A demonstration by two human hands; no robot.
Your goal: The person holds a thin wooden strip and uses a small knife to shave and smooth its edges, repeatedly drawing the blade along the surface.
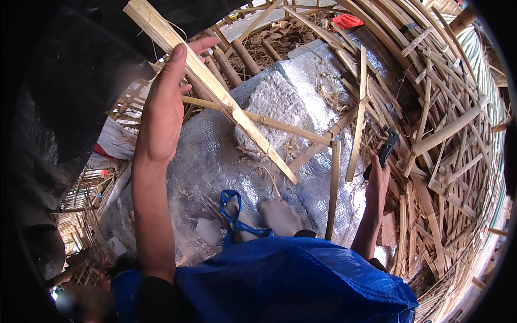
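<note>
- Bamboo split (214, 89), and in the head view it runs slantwise, from the far left down toward the near middle, passing over the grey rough block (274, 102)!
- Left hand (163, 116) has it: thumb along one side, fingers passing behind and showing past the far edge, a light-looking grip high on the piece.
- Over on the right, the right hand (380, 171) is closed around a black tool (388, 148), well apart from the split; its working end is hard to make out.
- Beneath the split crosses a thinner strip (285, 127), above a silver sheet (196, 148); a blue cover (301, 280) spreads nearest the body.
- Good handling here, I'd judge, means a firmer left grip, fingertips tucked clear of the raw edges, which may splinter.
- Steadying the near end would likely curb wobble; whether it touches anything, I can't tell.
- Best keep the tool pointed away from the left wrist, and clear of the bamboo heap (449, 132) on the right.
</note>
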